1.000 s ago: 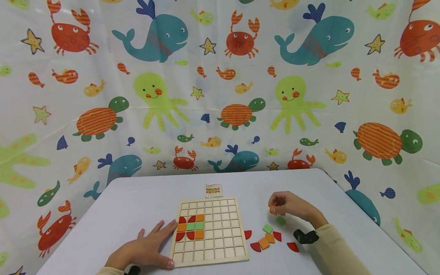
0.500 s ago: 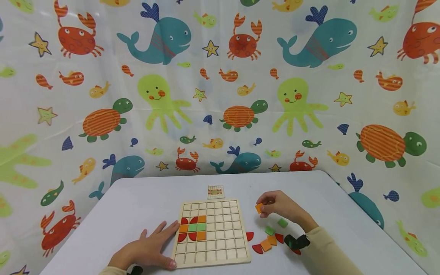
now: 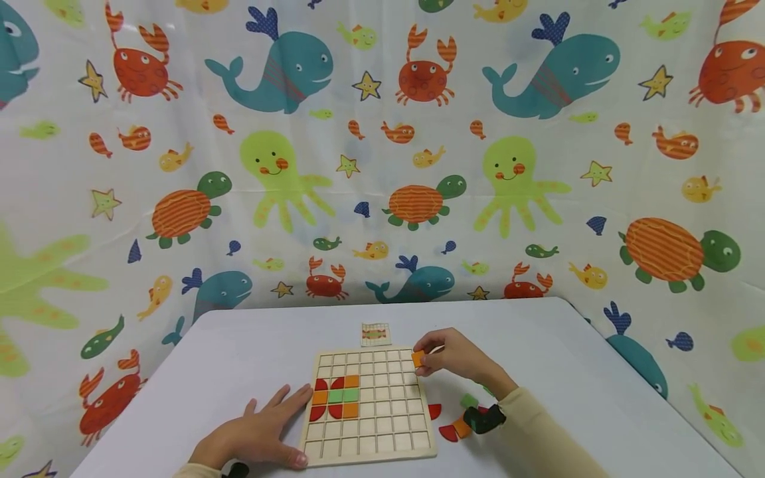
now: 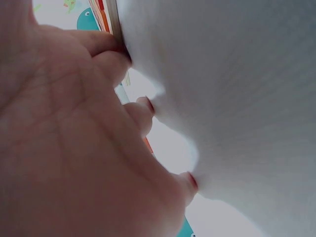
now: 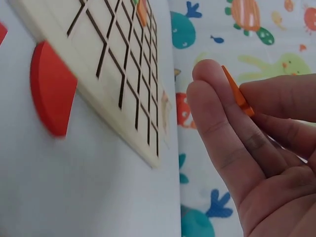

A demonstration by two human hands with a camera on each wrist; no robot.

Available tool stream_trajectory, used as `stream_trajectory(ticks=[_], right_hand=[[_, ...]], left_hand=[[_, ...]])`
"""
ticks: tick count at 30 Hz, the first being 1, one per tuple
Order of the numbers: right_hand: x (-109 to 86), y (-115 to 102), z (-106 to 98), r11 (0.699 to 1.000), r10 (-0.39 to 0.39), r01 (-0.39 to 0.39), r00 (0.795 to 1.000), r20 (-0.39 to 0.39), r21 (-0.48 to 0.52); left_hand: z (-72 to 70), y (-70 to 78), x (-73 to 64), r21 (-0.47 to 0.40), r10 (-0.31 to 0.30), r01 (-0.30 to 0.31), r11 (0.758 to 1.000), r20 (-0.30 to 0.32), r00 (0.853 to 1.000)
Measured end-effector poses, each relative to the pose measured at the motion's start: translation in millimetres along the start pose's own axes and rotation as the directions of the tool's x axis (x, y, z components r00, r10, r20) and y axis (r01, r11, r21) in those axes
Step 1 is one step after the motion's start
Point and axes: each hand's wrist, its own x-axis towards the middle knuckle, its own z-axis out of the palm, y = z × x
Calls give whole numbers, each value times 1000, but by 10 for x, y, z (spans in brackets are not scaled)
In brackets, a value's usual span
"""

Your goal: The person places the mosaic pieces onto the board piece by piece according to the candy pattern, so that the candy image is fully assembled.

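A wooden grid board (image 3: 388,425) lies on the table, its left columns filled with red quarter-circle, orange square and green square tiles. My left hand (image 3: 254,428) rests beside the board's left edge with fingers spread, touching it; in the left wrist view its palm (image 4: 74,133) and fingertips on the white tabletop show. My right hand (image 3: 457,358) pinches an orange square tile (image 3: 418,359) above the board's far right corner. In the right wrist view that orange tile (image 5: 239,94) sits edge-on between thumb and fingers, apart from the board.
A small pattern card (image 3: 375,334) lies behind the board. To the board's right are loose tiles: a red quarter-circle (image 3: 434,411), another red one (image 3: 448,433), a green square (image 3: 469,401) and an orange square (image 3: 461,427). My right wrist hides some. A patterned curtain (image 3: 382,153) hangs behind the table.
My right hand has carried the orange tile leftward from above the loose tiles to the board's far right corner. My left hand has stayed at the board's left edge.
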Motion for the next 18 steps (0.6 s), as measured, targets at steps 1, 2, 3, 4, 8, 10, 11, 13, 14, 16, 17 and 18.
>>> stream_trajectory(ticks=[1,2,3,4,8,10,11,13,14,16,17,18], right_hand=[[24,-1,32,1000,-2,2,1000,-1,4],[48,-3,64,1000,-3,3,1000,-5,8],[70,-10,96,1000,-4,4,1000,-12,13],[95,-14,128,1000,-3,4,1000,-22,21],[194,-25,251,999,7,-3,997,-73,52],[236,-37,304,998,13,-7,995,-94,64],[254,-44,328,998,15,-8,995,-102,64],[280,-68,371,998,15,-8,994,-112,67],[292,-86,392,997,17,-9,993,-114,74],[314,-115,433,996,14,-4,993,-116,85],[323,-127,455,996,12,-2,993,-115,90],[335,-134,477,996,8,3,993,-114,94]], left_hand=[[-2,4,2,-2,0,0,1000,0,1000],[-5,8,1,-3,1,-1,1000,2,1000],[-8,11,-2,-2,5,-5,1000,3,1000],[-13,16,-4,-3,5,-5,1000,3,1000],[-24,23,-8,-1,4,-4,1000,4,1000],[-29,30,-6,-9,-3,3,1000,5,1000],[-31,32,-6,-12,-4,5,1000,7,1000],[-35,36,-8,-15,-7,7,1000,7,1000],[-36,34,-8,-16,-7,7,1000,7,1000],[-35,30,-7,-15,-7,7,1000,5,1000],[-34,27,-7,-16,-7,7,1000,5,1000],[-31,23,-6,-16,-7,7,1000,4,1000]])
